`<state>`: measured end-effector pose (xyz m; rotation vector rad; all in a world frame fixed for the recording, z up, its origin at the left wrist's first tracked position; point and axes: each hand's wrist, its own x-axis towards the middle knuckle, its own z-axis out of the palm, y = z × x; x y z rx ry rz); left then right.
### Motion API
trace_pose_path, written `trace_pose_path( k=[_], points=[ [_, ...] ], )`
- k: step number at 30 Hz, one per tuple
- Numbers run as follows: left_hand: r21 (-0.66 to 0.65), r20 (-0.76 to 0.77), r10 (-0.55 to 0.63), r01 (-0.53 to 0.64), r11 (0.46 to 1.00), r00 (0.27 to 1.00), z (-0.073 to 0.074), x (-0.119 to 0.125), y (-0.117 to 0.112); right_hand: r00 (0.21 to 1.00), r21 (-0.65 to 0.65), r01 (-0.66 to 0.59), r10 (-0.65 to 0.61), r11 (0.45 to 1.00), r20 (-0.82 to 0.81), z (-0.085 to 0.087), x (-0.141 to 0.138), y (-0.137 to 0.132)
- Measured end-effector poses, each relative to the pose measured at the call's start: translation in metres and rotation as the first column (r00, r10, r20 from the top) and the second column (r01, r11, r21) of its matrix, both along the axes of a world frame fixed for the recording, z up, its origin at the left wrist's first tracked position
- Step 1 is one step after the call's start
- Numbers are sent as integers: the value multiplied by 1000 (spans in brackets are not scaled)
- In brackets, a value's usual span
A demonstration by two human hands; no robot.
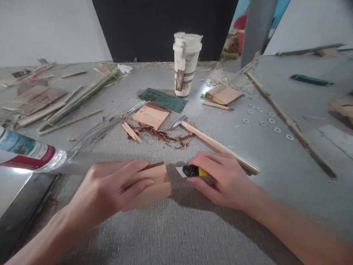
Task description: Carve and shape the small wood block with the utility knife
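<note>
My left hand (113, 184) is closed around a pale wood block (157, 182) with a strip of dark bark along its upper edge. In my right hand (220, 180) is a yellow and black utility knife (191, 170). Its short blade points left, a small gap away from the block's end. Beyond my hands lie brown bark shavings (157, 134) and a second wood block (151, 116). A hammer (217, 142) with a wooden handle rests just past my right hand, its metal head toward the shavings.
A lidded cup (187, 66) stands behind a green sandpaper sheet (164, 99). Several washers (263, 123) lie to the right, near another wood piece (224, 94) and a long stick (292, 125). At left are a plastic bottle (27, 151), sticks (74, 97) and thin wire (102, 125).
</note>
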<state>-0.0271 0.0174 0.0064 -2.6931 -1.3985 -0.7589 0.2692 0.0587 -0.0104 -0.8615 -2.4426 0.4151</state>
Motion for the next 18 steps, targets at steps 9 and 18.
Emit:
trace_pose_path(
  k=[9,18],
  points=[
    [-74,-226,18,-35,997,974,-15,-3,8,1000,-26,6,-5,1000,14,-2,1,1],
    [-185,-161,28,-57,981,987,-9,17,-2,999,-44,18,-16,999,41,-3,0,3]
  ],
)
